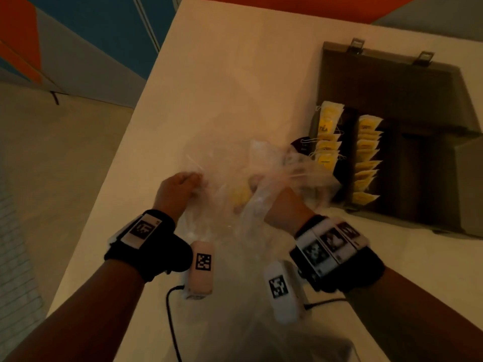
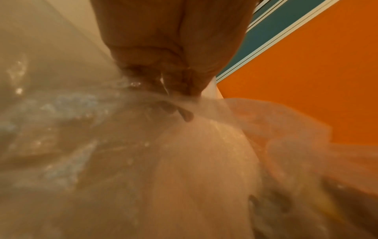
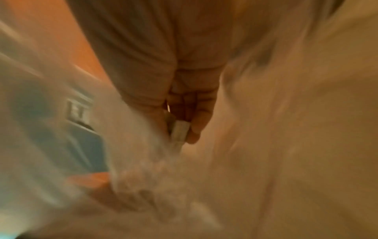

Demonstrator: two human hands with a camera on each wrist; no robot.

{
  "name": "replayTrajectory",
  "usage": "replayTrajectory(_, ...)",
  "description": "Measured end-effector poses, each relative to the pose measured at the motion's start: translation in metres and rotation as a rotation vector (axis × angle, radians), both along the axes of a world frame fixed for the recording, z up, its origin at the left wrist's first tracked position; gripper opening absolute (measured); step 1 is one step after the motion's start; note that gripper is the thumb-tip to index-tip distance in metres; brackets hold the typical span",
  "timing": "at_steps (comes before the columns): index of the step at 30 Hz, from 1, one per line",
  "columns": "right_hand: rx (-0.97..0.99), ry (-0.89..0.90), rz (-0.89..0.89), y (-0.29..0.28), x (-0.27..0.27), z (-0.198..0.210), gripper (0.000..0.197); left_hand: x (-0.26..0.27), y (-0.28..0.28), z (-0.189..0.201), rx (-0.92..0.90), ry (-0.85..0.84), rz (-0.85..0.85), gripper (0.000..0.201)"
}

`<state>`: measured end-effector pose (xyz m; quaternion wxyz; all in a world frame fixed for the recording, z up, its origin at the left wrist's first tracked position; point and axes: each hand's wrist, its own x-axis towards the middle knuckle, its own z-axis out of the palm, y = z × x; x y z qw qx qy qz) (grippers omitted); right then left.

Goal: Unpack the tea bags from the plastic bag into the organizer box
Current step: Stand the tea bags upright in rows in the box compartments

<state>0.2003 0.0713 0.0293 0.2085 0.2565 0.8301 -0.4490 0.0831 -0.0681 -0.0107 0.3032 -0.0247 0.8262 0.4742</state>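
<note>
A clear plastic bag (image 1: pixel 222 176) lies crumpled on the white table (image 1: pixel 209 74), with a yellow tea bag (image 1: pixel 241 195) showing through it. My left hand (image 1: pixel 183 186) pinches the bag's left rim; in the left wrist view its fingers (image 2: pixel 180 77) close on the film (image 2: pixel 184 161). My right hand (image 1: pixel 282 207) holds the bag's right side, partly wrapped in plastic. In the blurred right wrist view its fingertips (image 3: pixel 194 129) pinch a pale strip (image 3: pixel 180 131), seemingly the bag's rim. The dark organizer box (image 1: pixel 405 223) stands open at the right, with yellow tea bags (image 1: pixel 366 158) filed in two compartments.
The box's lid (image 1: pixel 386 82) is folded back behind it. A small dark round thing (image 1: pixel 303 145) lies by the box's left wall. Black cables (image 1: pixel 170 322) trail from my wrist cameras over the near table. The table's left edge drops to the floor (image 1: pixel 52 178).
</note>
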Motion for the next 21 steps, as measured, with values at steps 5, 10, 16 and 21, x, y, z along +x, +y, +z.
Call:
replayTrajectory(5, -0.202, 0.08, -0.006, 0.013, 0.035, 0.024, 0.019, -0.027, -0.034, -0.004, -0.144, 0.125, 0.019, 0.022)
replayTrajectory(10, -0.447, 0.259, -0.591, 0.079, 0.115, 0.051, 0.014, -0.011, 0.007, 0.002, -0.345, 0.443, -0.142, 0.044)
replayTrajectory(16, -0.19, 0.425, -0.647, 0.07, 0.1, 0.05, 0.009, 0.029, 0.027, 0.1, 0.283, 0.605, -0.459, 0.03)
replayTrajectory(21, 0.152, 0.63, -0.468, 0.053, 0.069, 0.052, 0.034, 0.091, 0.078, 0.113, 0.37, 0.146, -0.766, 0.045)
